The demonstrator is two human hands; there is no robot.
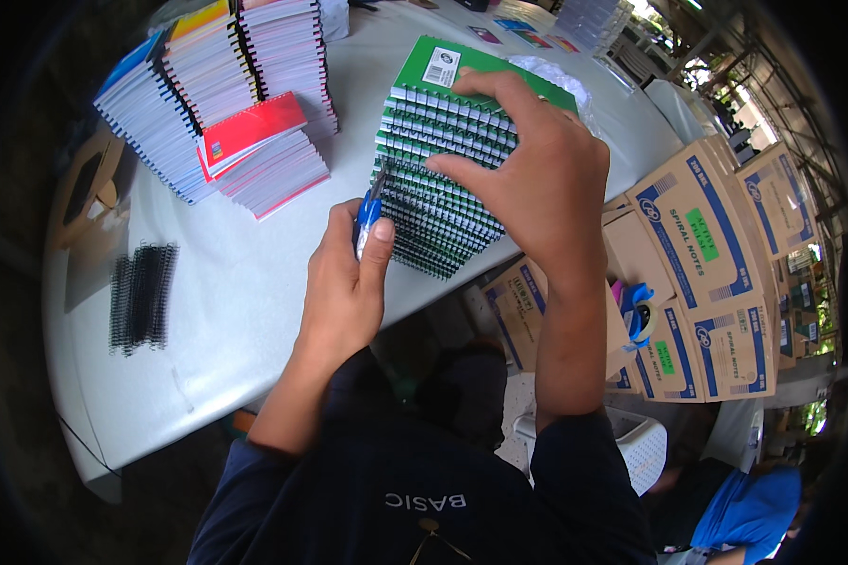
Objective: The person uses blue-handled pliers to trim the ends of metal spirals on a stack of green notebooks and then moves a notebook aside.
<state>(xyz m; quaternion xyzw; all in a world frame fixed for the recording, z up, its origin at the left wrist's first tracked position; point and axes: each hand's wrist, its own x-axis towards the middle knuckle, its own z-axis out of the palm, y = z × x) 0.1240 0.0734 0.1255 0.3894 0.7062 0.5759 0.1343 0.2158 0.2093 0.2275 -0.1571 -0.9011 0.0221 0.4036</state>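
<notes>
A tall stack of green spiral notebooks [443,179] stands on the white table in front of me, its wire-bound edges toward me and a white label on the top cover. My left hand [349,273] is closed around blue-handled pliers [370,217], whose dark tip points up beside the stack's left bindings. Over the stack's right side arches my right hand [546,160], thumb and forefinger spread apart. Its forefinger is by the top cover and its thumb by the bindings; whether they touch cannot be made out. The other right fingers are partly hidden.
Stacks of bound notebooks [174,113] stand at the far left, with red-covered notebooks [273,169] beside them. Loose black spiral coils [141,297] lie on the table [226,311] at left. Cardboard boxes [697,226] are piled at right, near a tape dispenser [639,315].
</notes>
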